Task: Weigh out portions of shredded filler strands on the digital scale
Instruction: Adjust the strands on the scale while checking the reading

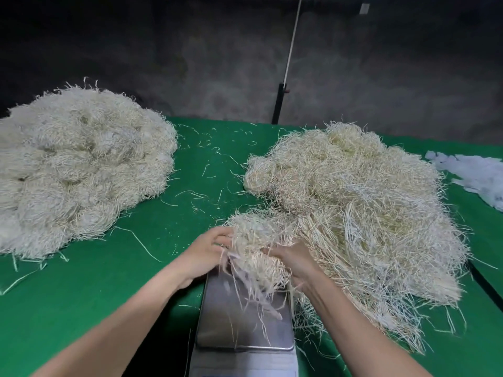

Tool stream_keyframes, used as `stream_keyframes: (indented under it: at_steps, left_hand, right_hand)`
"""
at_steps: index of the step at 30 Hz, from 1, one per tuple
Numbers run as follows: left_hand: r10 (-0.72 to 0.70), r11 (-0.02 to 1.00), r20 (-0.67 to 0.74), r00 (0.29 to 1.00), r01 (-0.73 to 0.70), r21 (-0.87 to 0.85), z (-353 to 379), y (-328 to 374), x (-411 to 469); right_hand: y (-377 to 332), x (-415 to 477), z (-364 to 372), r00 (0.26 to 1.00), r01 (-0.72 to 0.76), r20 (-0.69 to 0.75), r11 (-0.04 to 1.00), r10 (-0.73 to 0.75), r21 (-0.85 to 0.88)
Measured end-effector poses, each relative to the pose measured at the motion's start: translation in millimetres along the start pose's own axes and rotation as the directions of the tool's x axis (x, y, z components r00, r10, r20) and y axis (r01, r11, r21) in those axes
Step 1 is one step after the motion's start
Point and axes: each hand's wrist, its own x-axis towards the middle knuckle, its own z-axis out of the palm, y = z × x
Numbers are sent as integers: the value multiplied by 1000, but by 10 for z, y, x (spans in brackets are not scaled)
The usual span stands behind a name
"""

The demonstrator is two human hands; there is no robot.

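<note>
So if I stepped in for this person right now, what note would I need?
Left hand and right hand both grip one bunch of strands over the far end of the scale, ends trailing onto it.
Loose pile lies right of the scale, clumped pile far left, likely finished portions.
To do: set the bunch down, read the weight, adjust. The reading cannot be seen.

**Where things lie on my table**

The digital scale (pixel 242 317) stands on the table (pixel 109 295) straight before me. My left hand (pixel 206 254) and right hand (pixel 294 259) hold a clump of strands (pixel 258 248) between them, over the scale's far end. The left pile (pixel 81 164) lies well off to the left. The right pile (pixel 353 213) lies against the scale's right side and meets the clump. Stray strands (pixel 206 170) lie between the piles. A heap of sheets (pixel 473 178) lies far right, and a pole (pixel 279 104) stands behind the table.
</note>
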Motion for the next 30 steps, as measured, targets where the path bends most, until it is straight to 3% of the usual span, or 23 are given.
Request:
stream_keyframes:
  at_steps: [3,6,8,10,12,17,21,23,27,30]
  left_hand:
    - [83,995,-71,994,-79,55,-41,-90,-119]
    - [120,975,17,993,-115,-190,65,-113,-197]
    - [152,987,20,988,-151,-57,214,-114,-236]
    - [167,977,-109,980,-150,149,370,-168,-239]
    - [190,961,-209,959,-139,239,474,-262,-227]
    - [198,947,-219,955,-129,294,450,-366,-232]
    - [122,951,-322,939,-18,309,366,-349,-289]
    - [141,959,-379,915,-31,282,325,-354,-344]
    - [106,896,-303,947,41,443,378,-438,-405]
    - [85,933,-293,952,27,360,350,-452,-436]
  right_hand:
    - [123,10,72,999,11,35,999,-9,-51]
    - [226,-31,124,998,35,65,985,-25,-171]
    - [273,-69,140,993,51,115,974,-26,-221]
    - [292,-114,128,982,130,171,947,-81,-295]
    - [292,-175,59,961,252,209,884,-181,-394]
    - [424,-255,-203,939,344,205,775,-276,-531]
    - [542,-282,-169,953,304,137,817,-272,-491]
    - [570,-302,-122,953,303,126,833,-277,-463]
    - [626,-345,-85,941,334,155,752,-301,-569]
    - [528,-436,-135,921,386,217,701,-322,-600]
